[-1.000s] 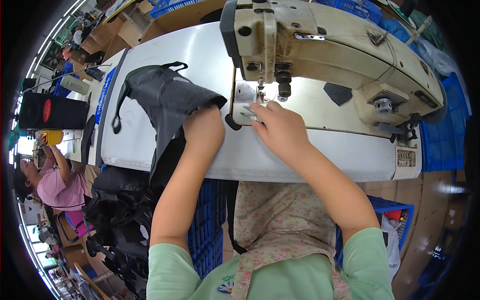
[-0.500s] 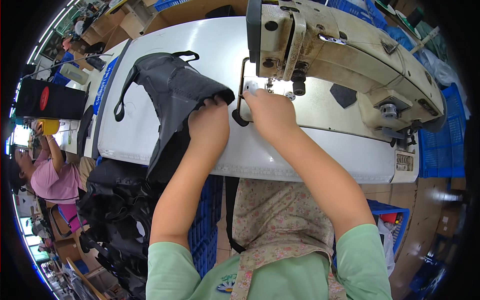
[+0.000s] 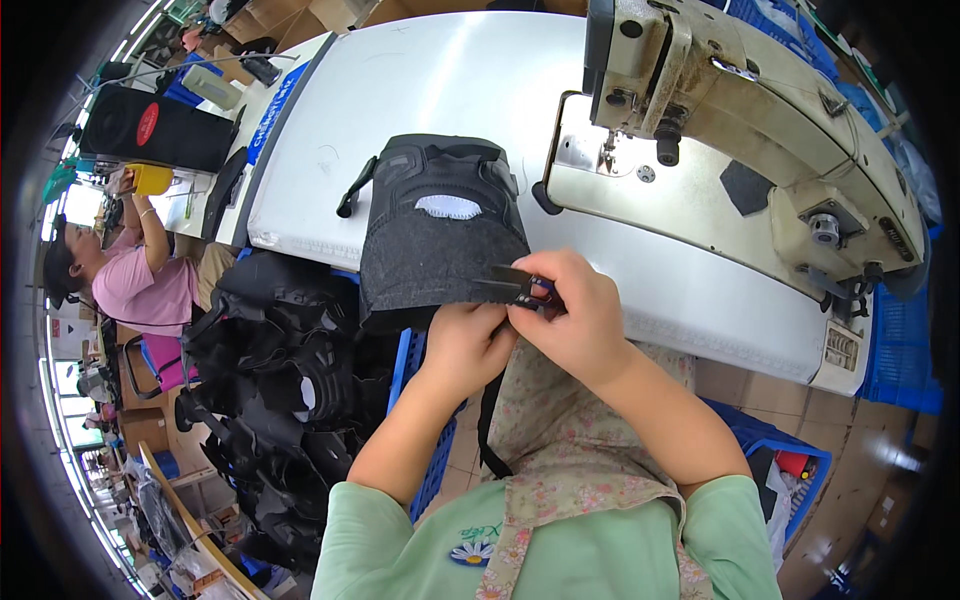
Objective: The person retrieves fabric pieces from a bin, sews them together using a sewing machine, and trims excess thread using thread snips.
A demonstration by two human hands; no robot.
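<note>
A black padded fabric piece [image 3: 430,255] with side straps and a white oval patch lies on the white sewing table, its near edge reaching over the table's front. My left hand [image 3: 463,348] pinches that near edge at its right corner. In my right hand [image 3: 580,315] is a pair of thread snips [image 3: 507,283], with dark blades pointing left along the edge of the piece. The blades lie against the fabric, just above my left fingers. Whether they have a thread between them cannot be made out.
The sewing machine [image 3: 750,110] stands at the right, a dark fabric scrap [image 3: 746,188] on its bed. Several black pieces [image 3: 290,390] are heaped at the left, below the table. A blue crate [image 3: 800,440] is at the lower right. Another person [image 3: 145,270] sits far left.
Both hands have come away from the needle area toward my body. The fabric piece has turned, its white patch now showing. Snips now show in my right hand.
</note>
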